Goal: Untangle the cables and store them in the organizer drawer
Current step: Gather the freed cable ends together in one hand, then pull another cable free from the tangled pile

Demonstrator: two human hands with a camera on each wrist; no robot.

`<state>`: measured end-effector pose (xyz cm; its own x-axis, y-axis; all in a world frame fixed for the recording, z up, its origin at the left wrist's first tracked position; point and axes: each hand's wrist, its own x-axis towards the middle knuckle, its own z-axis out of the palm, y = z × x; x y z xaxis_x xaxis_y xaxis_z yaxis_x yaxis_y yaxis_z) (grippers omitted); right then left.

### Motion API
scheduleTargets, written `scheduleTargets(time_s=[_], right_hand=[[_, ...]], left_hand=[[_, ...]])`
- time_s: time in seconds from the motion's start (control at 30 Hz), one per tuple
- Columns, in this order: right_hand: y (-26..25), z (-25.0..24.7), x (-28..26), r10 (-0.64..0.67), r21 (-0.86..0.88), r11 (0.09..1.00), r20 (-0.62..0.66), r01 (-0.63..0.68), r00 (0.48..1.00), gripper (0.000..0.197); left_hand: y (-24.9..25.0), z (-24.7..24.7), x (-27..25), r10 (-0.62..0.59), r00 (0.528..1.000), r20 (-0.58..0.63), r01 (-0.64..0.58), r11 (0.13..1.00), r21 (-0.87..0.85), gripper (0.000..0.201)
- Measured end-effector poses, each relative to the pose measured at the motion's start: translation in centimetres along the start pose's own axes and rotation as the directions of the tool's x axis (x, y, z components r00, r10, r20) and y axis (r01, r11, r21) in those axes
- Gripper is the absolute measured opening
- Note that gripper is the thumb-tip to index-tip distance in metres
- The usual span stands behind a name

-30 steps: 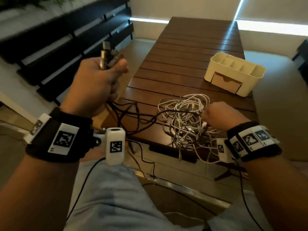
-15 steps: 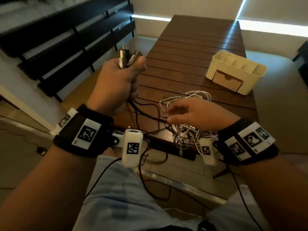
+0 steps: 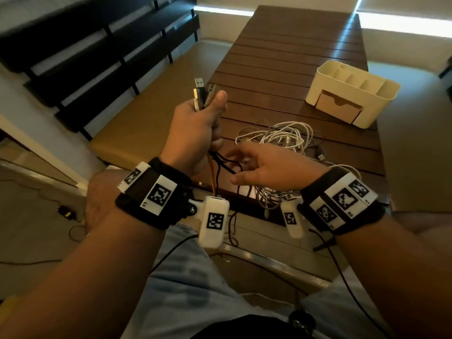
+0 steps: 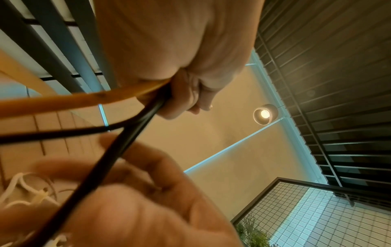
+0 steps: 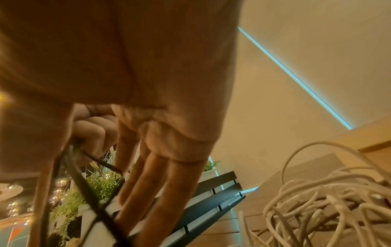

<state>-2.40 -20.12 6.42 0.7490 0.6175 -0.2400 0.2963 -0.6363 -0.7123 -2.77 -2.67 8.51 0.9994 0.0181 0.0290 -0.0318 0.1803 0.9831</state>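
L hand (image 3: 195, 128) fists dark cables (image 3: 221, 159) w/ plugs up; R hand (image 3: 266, 165) slack-fingered, holding nothing. Risk: pulling drags white tangle (image 3: 281, 140) off table (image 3: 281, 57), tightens knots.

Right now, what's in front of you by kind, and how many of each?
organizer: 1
drawer: 1
white cable tangle: 1
cable bundle, gripped in the left hand: 1
Total: 4
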Motion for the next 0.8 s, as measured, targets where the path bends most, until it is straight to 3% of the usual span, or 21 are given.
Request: scheduleTargets(time_s=[0.07,0.17,0.23,0.33,0.43,0.47,0.53,0.63,0.7,0.8], right_hand=[[-0.3,-0.1,-0.2,-0.032,0.036,0.999,-0.052,0.034,0.998,0.06],[-0.8,0.9,0.0,-0.005,0.042,0.999,-0.037,0.006,0.999,0.046],[-1.2,1.9,0.1,0.018,0.025,1.0,0.036,-0.019,0.999,0.025],[-1.4,1.8,0.1,0.104,0.066,0.991,0.202,-0.119,0.974,0.028],[-0.5,0.2,-0.4,0.145,-0.218,0.97,0.184,-0.103,0.972,0.032],[0.1,-0.1,-0.5,0.141,-0.23,0.968,0.153,-0.103,0.978,0.034],[1.0,-0.3,-0.7,0.096,-0.033,0.995,0.098,-0.093,0.991,0.044],[2.3,0.9,-0.5,0.082,0.368,0.927,-0.023,-0.068,0.996,0.027],[2.9,2.0,-0.3,0.098,0.441,0.896,-0.1,-0.044,0.99,0.008],[3.5,3.0,-0.1,0.151,0.63,0.776,-0.133,-0.034,0.979,0.019]], left_hand=[[-0.4,0.0,-0.1,-0.002,1.0,-0.017,0.001,1.0,-0.024,0.023],[-0.5,0.4,-0.3,-0.005,0.999,-0.05,0.001,0.997,-0.076,0.024],[-0.7,0.7,-0.2,-0.009,0.998,-0.065,0.003,0.995,-0.098,0.026],[-1.4,1.4,-0.3,-0.04,0.998,-0.058,0.032,0.991,-0.129,0.032],[-2.4,2.5,-0.4,-0.083,0.996,-0.039,0.076,0.986,-0.151,0.038],[-2.6,3.0,-0.3,-0.09,0.996,-0.029,0.084,0.982,-0.17,0.039],[-2.9,4.1,0.0,-0.095,0.995,-0.002,0.092,0.966,-0.24,0.038],[-3.0,5.4,0.9,-0.101,0.994,0.048,0.111,0.943,-0.313,0.039],[-3.0,6.1,1.7,-0.094,0.992,0.082,0.116,0.938,-0.325,0.039],[-3.2,6.4,3.6,-0.071,0.991,0.115,0.107,0.934,-0.34,0.037]])
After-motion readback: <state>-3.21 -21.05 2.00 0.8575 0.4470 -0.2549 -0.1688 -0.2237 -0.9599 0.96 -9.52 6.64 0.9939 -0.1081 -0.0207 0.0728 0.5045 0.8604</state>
